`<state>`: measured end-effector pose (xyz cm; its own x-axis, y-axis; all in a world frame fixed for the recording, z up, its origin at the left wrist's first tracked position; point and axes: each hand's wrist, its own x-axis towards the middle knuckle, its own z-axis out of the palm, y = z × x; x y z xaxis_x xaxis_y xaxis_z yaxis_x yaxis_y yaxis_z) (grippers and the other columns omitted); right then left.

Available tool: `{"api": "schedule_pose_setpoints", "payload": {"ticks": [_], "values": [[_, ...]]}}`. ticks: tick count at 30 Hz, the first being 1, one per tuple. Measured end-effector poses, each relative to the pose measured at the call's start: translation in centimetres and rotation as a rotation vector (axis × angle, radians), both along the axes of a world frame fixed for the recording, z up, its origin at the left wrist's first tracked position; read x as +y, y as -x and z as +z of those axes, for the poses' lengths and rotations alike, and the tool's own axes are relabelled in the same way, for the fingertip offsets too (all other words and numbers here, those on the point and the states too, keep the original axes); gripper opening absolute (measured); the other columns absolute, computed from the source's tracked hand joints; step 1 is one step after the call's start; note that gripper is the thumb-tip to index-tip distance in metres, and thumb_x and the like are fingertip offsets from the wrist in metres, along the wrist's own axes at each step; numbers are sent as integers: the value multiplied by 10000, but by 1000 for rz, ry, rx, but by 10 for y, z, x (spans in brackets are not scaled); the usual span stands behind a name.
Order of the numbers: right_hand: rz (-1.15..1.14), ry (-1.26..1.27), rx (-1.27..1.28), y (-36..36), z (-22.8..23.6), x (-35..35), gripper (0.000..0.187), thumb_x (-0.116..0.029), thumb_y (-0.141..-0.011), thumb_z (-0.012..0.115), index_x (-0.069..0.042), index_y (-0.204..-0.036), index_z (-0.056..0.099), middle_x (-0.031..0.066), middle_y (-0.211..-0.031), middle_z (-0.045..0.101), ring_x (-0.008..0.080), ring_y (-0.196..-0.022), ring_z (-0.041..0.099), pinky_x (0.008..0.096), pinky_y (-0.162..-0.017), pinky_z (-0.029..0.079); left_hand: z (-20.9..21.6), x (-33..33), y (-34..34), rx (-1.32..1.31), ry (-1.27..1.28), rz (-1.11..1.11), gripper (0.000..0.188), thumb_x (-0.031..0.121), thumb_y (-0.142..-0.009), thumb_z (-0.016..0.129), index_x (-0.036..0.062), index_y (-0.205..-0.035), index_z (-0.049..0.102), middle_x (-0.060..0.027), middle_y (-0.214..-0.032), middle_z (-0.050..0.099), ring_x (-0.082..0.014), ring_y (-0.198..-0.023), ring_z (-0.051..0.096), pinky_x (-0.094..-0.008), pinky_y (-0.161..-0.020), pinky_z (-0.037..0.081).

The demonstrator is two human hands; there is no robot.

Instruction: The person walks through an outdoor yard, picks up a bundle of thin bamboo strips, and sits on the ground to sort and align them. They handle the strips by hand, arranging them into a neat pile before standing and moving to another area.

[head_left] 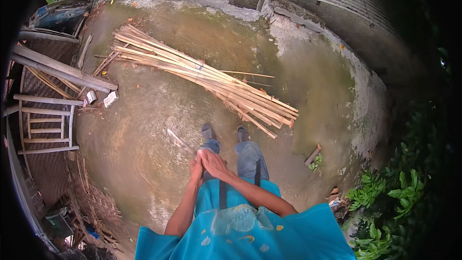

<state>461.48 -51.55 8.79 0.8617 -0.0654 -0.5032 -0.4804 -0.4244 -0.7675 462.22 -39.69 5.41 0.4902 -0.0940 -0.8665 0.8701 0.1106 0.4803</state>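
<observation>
My left hand (pixel 196 170) and my right hand (pixel 213 162) are pressed together in front of my thighs, fingers closed. From between them a narrow, pale, flat blade (pixel 180 140), like a long knife, points away to the far left. Its handle is hidden by my fingers, so how the grip is shared between the hands is hard to make out. Beyond my feet, out of reach of both hands, lies a bundle of long, split bamboo strips (pixel 207 77). It slants across the ground and has a thin blue tie (pixel 200 67) near its middle.
At left stand a bamboo frame with rungs (pixel 46 125) and thick poles (pixel 62 67), beside a white block (pixel 111 98) and a can (pixel 91 97). A short piece of wood (pixel 313 155) lies at right, near leafy plants (pixel 373 192). A low concrete edge (pixel 308 24) borders the far side.
</observation>
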Motion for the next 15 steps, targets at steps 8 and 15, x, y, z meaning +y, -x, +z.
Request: {"api": "schedule_pose_setpoints", "payload": {"ticks": [8, 15], "values": [[-490, 201, 186, -3, -215, -147, 349, -390, -951, 529, -63, -965, 653, 194, -917, 691, 408, -910, 650, 511, -791, 507, -115, -16, -66, 80, -62, -68, 387, 385, -981, 610, 1, -1014, 583, -101, -775, 643, -209, -627, 670, -352, -596, 572], [-407, 595, 435, -16, -454, -333, 321, -331, -938, 509, -96, -1063, 688, 229, -962, 701, 433, -947, 656, 501, -871, 506, -315, -94, -131, -15, -36, -37, 380, 387, -989, 600, 13, -1054, 582, -49, -700, 569, -164, -541, 595, -334, -551, 551]]}}
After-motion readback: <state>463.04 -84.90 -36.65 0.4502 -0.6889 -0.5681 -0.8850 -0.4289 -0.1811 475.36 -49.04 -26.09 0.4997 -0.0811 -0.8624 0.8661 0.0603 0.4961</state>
